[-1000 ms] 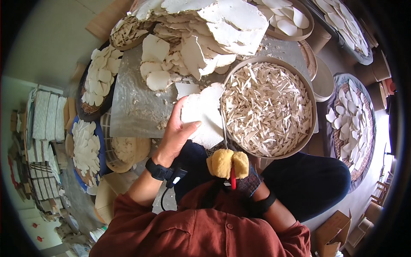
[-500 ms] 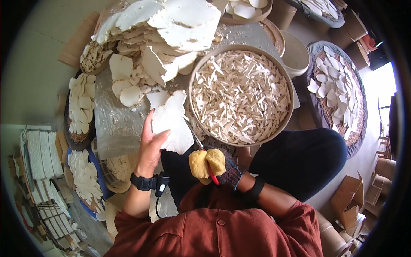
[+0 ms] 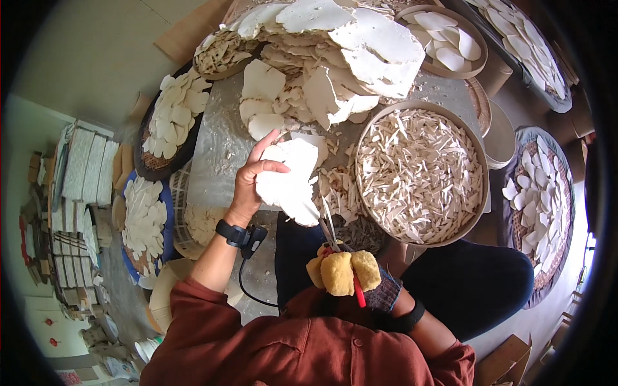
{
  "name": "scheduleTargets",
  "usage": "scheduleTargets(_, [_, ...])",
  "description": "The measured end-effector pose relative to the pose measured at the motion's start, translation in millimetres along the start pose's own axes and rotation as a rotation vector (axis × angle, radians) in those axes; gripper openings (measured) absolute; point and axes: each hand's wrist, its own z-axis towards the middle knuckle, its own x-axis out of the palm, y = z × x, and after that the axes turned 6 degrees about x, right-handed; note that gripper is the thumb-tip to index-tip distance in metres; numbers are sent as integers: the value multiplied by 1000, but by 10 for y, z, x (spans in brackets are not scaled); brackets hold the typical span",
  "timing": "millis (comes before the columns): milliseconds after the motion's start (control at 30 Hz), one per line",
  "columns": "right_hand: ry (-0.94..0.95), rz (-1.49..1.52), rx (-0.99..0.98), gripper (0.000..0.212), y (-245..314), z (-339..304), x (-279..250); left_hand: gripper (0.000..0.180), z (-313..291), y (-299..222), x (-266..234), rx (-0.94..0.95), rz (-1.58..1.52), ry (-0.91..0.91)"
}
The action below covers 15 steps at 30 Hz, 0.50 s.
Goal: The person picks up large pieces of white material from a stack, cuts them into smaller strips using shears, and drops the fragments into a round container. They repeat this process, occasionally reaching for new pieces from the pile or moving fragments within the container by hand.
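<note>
My left hand (image 3: 248,180) grips a flat, white, irregular sheet (image 3: 286,177) by its left edge, thumb on top. Low in front of my body, my right hand (image 3: 380,283) wears a dark knitted glove and is closed round red-handled scissors (image 3: 329,225). Yellow foam pads (image 3: 341,270) wrapped about the handles hide most of the fingers. The scissor blades are spread and point away from me, just right of the sheet's lower corner and apart from it. To the right, a round tray (image 3: 421,174) is full of thin white strips.
A tall stack of white sheets (image 3: 380,48) covers the far side of the metal table (image 3: 219,148). Round trays of white pieces stand around: a dark-rimmed one (image 3: 170,116) and a blue-rimmed one (image 3: 145,219) at left, a grey-edged one (image 3: 541,206) at right. Small scraps (image 3: 341,193) lie beside the strip tray.
The view has swung left, so the surroundings sit further right. The sheet in my left hand is turned and looks smaller. The scissors have come away from its edge, blades now spread.
</note>
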Motion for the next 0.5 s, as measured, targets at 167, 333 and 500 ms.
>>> scheduleTargets(167, [152,313,-56,35,-119,145,-122,12,-57,-16,115,76,59,-34])
scheduleTargets(333, [49,292,-66,34,-190,101,-114,13,-85,4,185,59,78,-29])
scheduleTargets(500, [-184,-455,-176,37,-172,-61,-13,13,-84,34,254,89,83,-47])
